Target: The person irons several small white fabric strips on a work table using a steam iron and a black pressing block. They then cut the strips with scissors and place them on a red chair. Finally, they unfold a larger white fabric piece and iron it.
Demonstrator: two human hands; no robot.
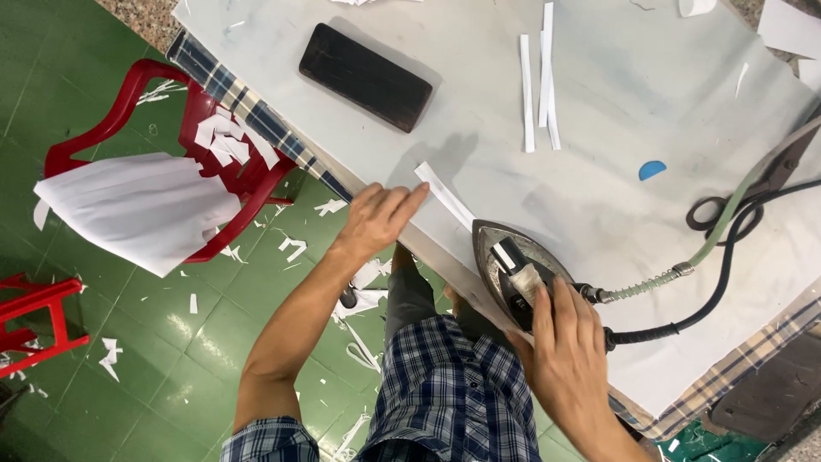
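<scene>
Right hand (566, 342) wraps its fingers around the iron (516, 272) handle; left hand (376, 218), fingers flat together, pins the white strip (445, 197) on the tabletop (616, 77) steady.

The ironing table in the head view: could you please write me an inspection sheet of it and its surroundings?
Surface: table under a pale, stained cover, checked cloth at the edges.
Job's things: iron on the near edge; white strip just ahead of its tip.
Clutter: dark block, three loose strips, blue chalk, scissors.
Grippers: left hand flat on the table edge, fingers by the strip; right hand around the iron's handle.
Cables: black cord and a pale hose run from the iron's back to the right.
Surroundings: green floor strewn with white scraps; red chair holding white fabric.
</scene>
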